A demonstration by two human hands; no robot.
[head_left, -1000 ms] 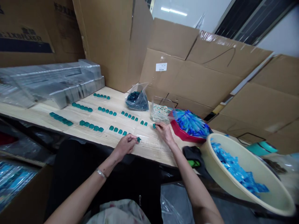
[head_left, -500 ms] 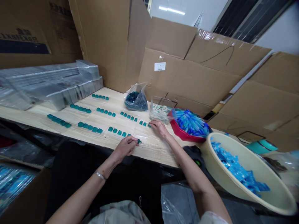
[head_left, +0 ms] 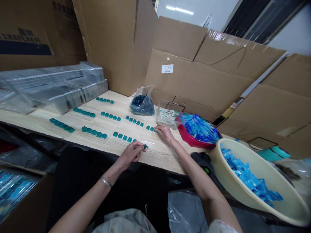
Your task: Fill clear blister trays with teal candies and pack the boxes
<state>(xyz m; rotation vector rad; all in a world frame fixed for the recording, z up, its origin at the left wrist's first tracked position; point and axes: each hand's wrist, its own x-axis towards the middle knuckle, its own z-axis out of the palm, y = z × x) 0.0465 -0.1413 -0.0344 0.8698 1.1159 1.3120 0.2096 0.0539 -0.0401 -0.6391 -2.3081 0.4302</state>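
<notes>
My left hand (head_left: 132, 152) is closed in a pinch on a small teal block (head_left: 145, 146) with a gem-like look, above the table's front edge. My right hand (head_left: 164, 133) reaches farther back. Its fingertips pinch a teal block (head_left: 155, 130) at the right end of a short row, beside two more blocks (head_left: 149, 128). Under and between the hands lies a clear plastic tray (head_left: 155, 154). More teal blocks (head_left: 94, 132) stand in rows to the left, several to a row, on clear trays hard to make out against the wood.
Behind the rows sits a clear bag (head_left: 147, 110) of dark teal blocks. A clear box (head_left: 167, 118) of small pale pieces and a red tray (head_left: 194, 139) of blue packets stand right of it. A cream basin (head_left: 257, 165) is at right. Stacked clear plastic cases (head_left: 82, 84) line the left.
My right hand has shifted slightly left, and the blocks in its short row sit a little closer together. My left hand keeps its pinch on the block, almost unmoved.
</notes>
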